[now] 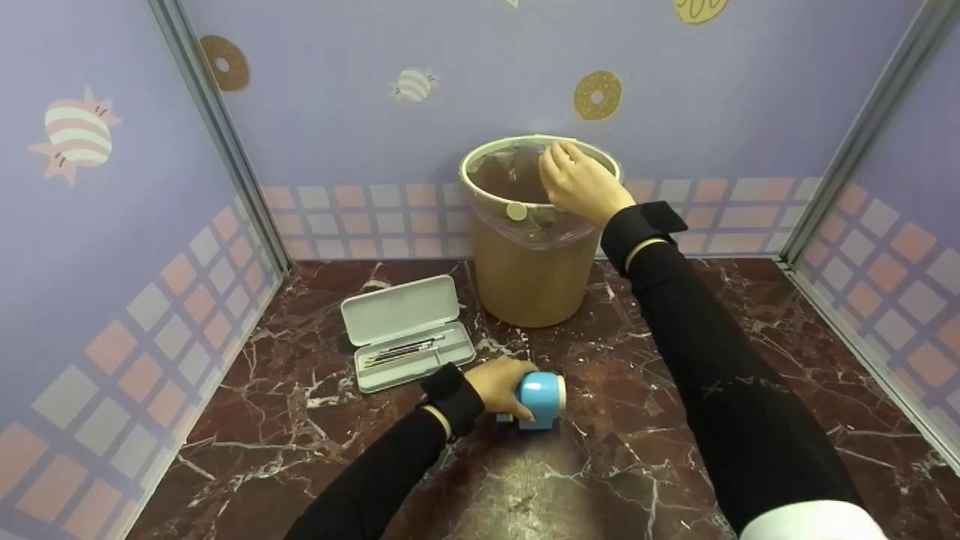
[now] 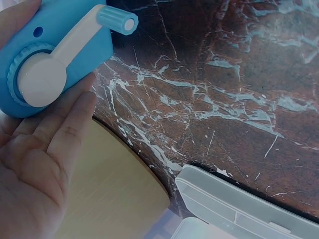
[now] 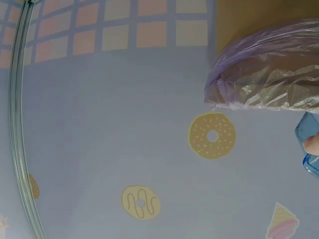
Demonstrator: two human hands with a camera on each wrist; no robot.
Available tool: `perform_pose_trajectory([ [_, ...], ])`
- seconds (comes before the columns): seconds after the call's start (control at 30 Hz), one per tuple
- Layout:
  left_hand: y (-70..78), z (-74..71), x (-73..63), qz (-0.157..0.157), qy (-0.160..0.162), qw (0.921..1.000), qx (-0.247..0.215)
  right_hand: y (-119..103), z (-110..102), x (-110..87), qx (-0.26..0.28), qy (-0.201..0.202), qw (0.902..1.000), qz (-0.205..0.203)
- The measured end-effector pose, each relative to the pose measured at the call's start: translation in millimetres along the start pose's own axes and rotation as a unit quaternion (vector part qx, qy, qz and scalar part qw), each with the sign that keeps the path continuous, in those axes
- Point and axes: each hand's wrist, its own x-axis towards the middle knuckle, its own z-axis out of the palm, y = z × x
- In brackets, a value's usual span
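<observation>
A blue hand-crank pencil sharpener [image 1: 540, 401] stands on the marbled table, with my left hand [image 1: 499, 386] gripping it from the left. Its white crank [image 2: 77, 40] and ribbed blue knob show in the left wrist view. Over the mouth of the tan waste bin [image 1: 529, 277], my right hand [image 1: 581, 184] is raised with curled fingers. The right wrist view catches a translucent blue plastic piece [image 3: 305, 128], perhaps the sharpener's shavings drawer, at a fingertip [image 3: 313, 144] of that hand. Most of that piece is out of frame, and the head view hides it behind the hand.
Left of the bin lies an open pencil case [image 1: 401, 311] with several pencils [image 1: 405, 349] in its lower half. A clear plastic liner [image 1: 544, 229] hangs over the bin's rim. Patterned lilac panels [image 1: 337, 127] with metal corner posts enclose the table at the back and sides.
</observation>
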Motion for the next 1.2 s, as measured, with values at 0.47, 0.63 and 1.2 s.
perform_pose_trajectory([
  [0.47,0.4,2.4,1.2,0.0,-0.002,1.0,0.006,3.9,-2.4,-4.3,0.021,-0.021,0.999,0.033],
  [0.63,-1.7,2.3,2.2,-0.002,-0.003,1.0,0.003,9.9,-6.3,-5.8,0.086,-0.059,0.9891,0.104],
  [1.2,-2.6,1.1,1.5,0.002,-0.002,0.9999,0.011,8.2,-17.7,-27.5,0.396,-0.179,0.7865,0.439],
])
